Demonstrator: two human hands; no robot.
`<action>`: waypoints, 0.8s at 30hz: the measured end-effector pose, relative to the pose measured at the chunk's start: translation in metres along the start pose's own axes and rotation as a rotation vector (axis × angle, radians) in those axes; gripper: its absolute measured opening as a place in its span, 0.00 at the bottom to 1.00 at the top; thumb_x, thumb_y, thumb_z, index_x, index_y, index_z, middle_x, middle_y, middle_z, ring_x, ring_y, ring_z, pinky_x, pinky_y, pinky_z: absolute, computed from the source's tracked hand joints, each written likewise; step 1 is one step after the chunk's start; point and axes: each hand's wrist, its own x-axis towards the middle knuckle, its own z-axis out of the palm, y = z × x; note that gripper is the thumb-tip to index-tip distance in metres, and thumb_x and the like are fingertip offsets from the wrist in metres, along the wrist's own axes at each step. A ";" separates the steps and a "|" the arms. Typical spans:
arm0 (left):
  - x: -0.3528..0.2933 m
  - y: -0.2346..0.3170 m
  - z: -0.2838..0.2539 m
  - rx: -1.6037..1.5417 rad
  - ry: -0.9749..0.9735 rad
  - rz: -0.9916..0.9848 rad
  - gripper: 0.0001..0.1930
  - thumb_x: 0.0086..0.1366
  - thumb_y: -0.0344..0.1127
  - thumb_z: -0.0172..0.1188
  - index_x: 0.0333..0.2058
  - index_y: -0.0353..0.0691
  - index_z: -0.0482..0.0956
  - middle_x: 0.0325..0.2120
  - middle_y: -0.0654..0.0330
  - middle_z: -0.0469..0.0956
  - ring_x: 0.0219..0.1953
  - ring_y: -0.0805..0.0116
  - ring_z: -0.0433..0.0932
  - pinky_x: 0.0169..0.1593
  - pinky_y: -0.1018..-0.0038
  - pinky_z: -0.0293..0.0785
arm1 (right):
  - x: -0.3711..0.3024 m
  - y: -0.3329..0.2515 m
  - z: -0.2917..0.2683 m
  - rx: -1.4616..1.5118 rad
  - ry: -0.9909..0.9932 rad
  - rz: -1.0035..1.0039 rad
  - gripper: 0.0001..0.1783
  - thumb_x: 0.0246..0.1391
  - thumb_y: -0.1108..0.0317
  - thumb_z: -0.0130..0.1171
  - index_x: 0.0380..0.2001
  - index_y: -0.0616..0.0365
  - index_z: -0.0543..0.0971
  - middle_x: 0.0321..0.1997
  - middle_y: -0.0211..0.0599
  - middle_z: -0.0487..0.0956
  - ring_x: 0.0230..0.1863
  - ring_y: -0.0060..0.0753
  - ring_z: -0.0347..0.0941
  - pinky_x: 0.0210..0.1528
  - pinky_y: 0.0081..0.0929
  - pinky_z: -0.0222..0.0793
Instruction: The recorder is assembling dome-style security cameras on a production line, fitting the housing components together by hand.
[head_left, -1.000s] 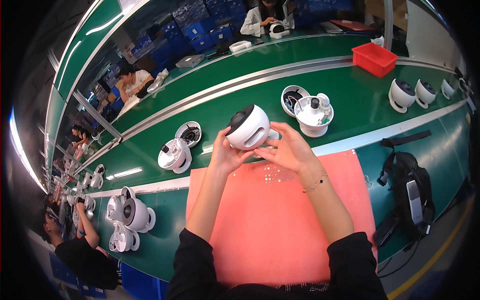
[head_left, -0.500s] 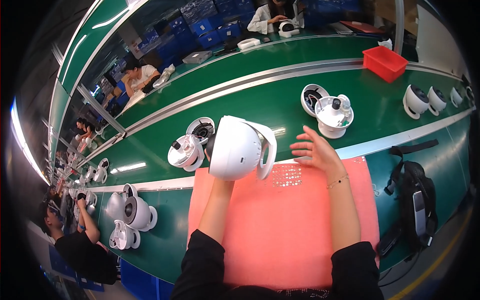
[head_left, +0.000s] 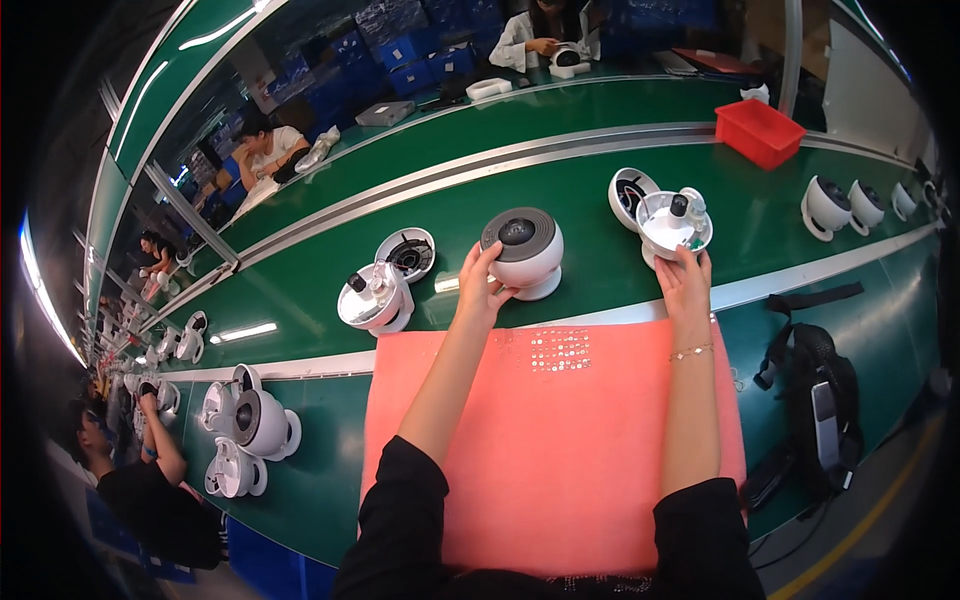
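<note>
A white ball-shaped device (head_left: 527, 262) with a dark grey ringed face stands on its white foot on the green surface, face tilted up. My left hand (head_left: 480, 285) grips its left side, thumb and fingers closed on it. At the right, my right hand (head_left: 685, 285) has its fingers on the lower front of an opened white device (head_left: 676, 226). A black cylinder and a clear part show inside that one; its dark-lined cover (head_left: 630, 197) leans beside it. Left of my left hand stands another opened device (head_left: 372, 300), its round cover (head_left: 408, 255) behind it.
A pink cloth (head_left: 560, 450) lies before me, with rows of small shiny discs (head_left: 560, 350). More devices (head_left: 262, 425) cluster at left and stand (head_left: 828, 207) at far right. A red bin (head_left: 760, 133) sits behind; a black bag (head_left: 815, 400) lies right. Several people work nearby.
My left hand has moved the ball-shaped device from the air down onto the green surface, its face now up. My right hand has reached forward from open air to the opened device.
</note>
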 end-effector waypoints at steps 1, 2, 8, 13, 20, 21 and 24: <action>-0.001 0.002 0.001 0.037 -0.067 -0.013 0.44 0.50 0.49 0.64 0.61 0.49 0.48 0.59 0.55 0.50 0.56 0.48 0.58 0.53 0.49 0.60 | -0.006 -0.005 0.006 -0.038 0.021 0.002 0.39 0.49 0.74 0.54 0.61 0.52 0.46 0.53 0.49 0.63 0.54 0.45 0.65 0.55 0.37 0.66; 0.000 0.003 0.003 0.033 -0.071 -0.011 0.44 0.50 0.49 0.64 0.61 0.49 0.48 0.59 0.55 0.50 0.56 0.48 0.58 0.53 0.49 0.60 | -0.010 -0.009 0.012 -0.080 -0.018 -0.032 0.37 0.49 0.73 0.55 0.60 0.54 0.49 0.53 0.49 0.64 0.52 0.44 0.67 0.53 0.35 0.68; -0.055 0.026 -0.003 -0.032 -0.098 0.118 0.31 0.61 0.54 0.45 0.59 0.46 0.54 0.59 0.47 0.52 0.61 0.57 0.54 0.57 0.62 0.59 | -0.062 -0.041 0.064 -0.272 -0.343 -0.022 0.28 0.51 0.70 0.49 0.57 0.56 0.59 0.43 0.43 0.73 0.41 0.34 0.75 0.43 0.26 0.74; -0.150 0.037 -0.066 -0.716 -0.600 -0.319 0.37 0.60 0.67 0.34 0.59 0.47 0.52 0.59 0.39 0.52 0.48 0.52 0.72 0.44 0.67 0.73 | -0.104 -0.021 0.090 -0.381 -0.723 0.366 0.27 0.49 0.67 0.49 0.55 0.58 0.62 0.41 0.36 0.75 0.32 0.29 0.78 0.36 0.24 0.77; -0.259 0.012 -0.129 -0.873 -0.431 -0.114 0.44 0.57 0.66 0.37 0.62 0.38 0.42 0.52 0.42 0.64 0.51 0.48 0.68 0.54 0.54 0.65 | -0.125 0.037 0.089 -0.764 -1.134 0.838 0.24 0.49 0.63 0.47 0.51 0.58 0.68 0.32 0.27 0.72 0.26 0.15 0.67 0.27 0.15 0.69; -0.272 0.016 -0.123 -0.789 -0.259 -0.052 0.44 0.55 0.61 0.42 0.62 0.37 0.42 0.51 0.42 0.65 0.51 0.48 0.69 0.53 0.55 0.66 | -0.129 0.036 0.090 -0.833 -1.138 0.864 0.24 0.49 0.63 0.47 0.51 0.57 0.68 0.32 0.27 0.72 0.27 0.15 0.66 0.27 0.15 0.68; -0.303 0.003 -0.146 -0.575 -0.173 -0.105 0.42 0.49 0.52 0.41 0.60 0.32 0.49 0.51 0.43 0.65 0.51 0.50 0.69 0.55 0.60 0.64 | -0.137 0.046 0.086 -1.095 -1.267 0.836 0.27 0.49 0.61 0.50 0.53 0.56 0.66 0.33 0.28 0.72 0.30 0.15 0.66 0.33 0.16 0.67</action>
